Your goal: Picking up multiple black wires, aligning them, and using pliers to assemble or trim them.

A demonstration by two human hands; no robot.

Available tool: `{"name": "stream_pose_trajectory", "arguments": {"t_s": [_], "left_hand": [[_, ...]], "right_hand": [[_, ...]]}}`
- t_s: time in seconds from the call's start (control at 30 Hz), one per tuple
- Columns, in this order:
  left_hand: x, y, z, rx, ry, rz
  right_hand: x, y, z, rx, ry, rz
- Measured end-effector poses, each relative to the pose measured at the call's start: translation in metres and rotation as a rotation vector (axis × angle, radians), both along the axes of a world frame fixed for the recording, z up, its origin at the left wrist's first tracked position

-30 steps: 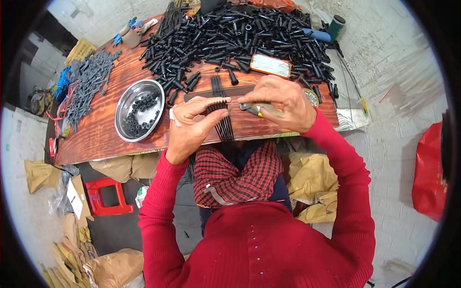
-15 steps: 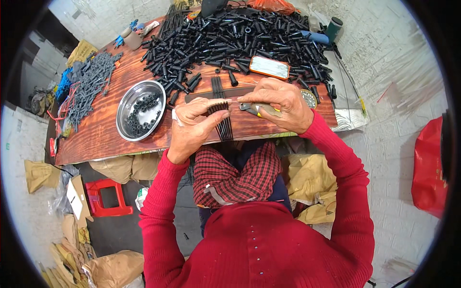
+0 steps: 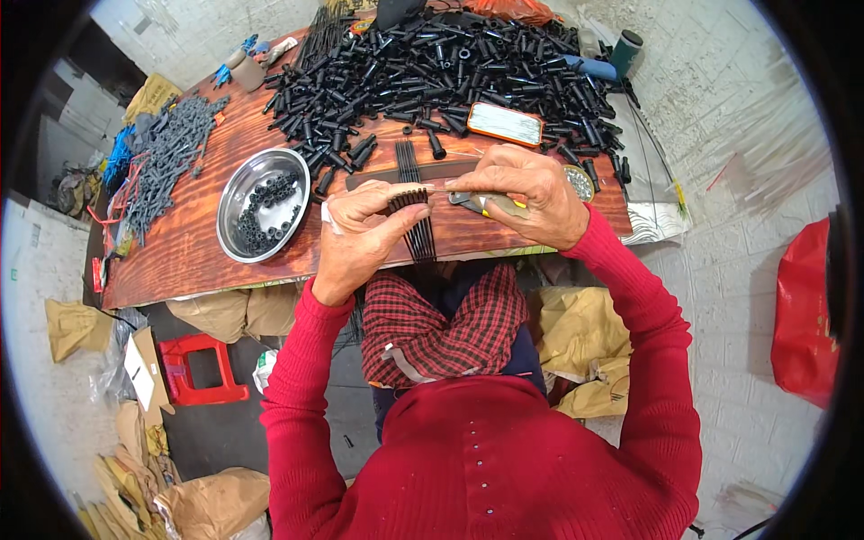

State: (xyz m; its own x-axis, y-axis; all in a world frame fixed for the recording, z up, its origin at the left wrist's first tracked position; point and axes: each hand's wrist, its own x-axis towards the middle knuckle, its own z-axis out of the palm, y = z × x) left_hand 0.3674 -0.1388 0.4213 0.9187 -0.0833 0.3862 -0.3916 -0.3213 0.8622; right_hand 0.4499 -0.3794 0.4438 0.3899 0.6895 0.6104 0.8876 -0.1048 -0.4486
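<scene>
Close together over the table's near edge, my two hands almost meet. My left hand (image 3: 355,232) pinches a row of short, thin black pieces (image 3: 409,200) between thumb and fingers; a white strip wraps one finger. Under that hand, a bundle of long thin black rods (image 3: 419,241) runs across the table edge. My right hand (image 3: 540,193) is closed round a small hand tool (image 3: 502,206) with a dark tip and a grey and yellow body; its exact kind is hidden by the fingers. Its fingertips point at the row, with a thin sliver between the hands.
Behind the hands lies a large heap of black tubular parts (image 3: 423,72). A steel bowl (image 3: 227,216) with small black rings stands left, beyond it a pile of grey parts (image 3: 171,166). An orange-rimmed tray (image 3: 506,124) and a round tin (image 3: 579,184) sit right. A red stool (image 3: 202,396) stands below.
Hardly anything differs. Both hands keep their place and grip, with only a slight shift of the fingers.
</scene>
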Motion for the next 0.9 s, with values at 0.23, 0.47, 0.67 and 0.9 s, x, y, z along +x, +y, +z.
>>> {"name": "stream_pose_trajectory", "arguments": {"t_s": [0.23,0.47,0.67,0.9], "left_hand": [[0.000,-0.004,0.007,0.025,-0.041,-0.026],[0.000,-0.009,0.012,0.052,-0.053,-0.084],[0.002,-0.008,0.009,0.033,-0.019,-0.095],[0.004,-0.006,0.010,0.071,-0.077,-0.149]], "right_hand": [[-0.015,-0.002,0.026,-0.100,-0.386,-0.186],[-0.004,-0.007,0.031,-0.119,-0.150,-0.083],[-0.017,-0.001,0.039,-0.151,-0.374,-0.130],[-0.013,0.000,0.035,-0.147,-0.162,-0.098]]}}
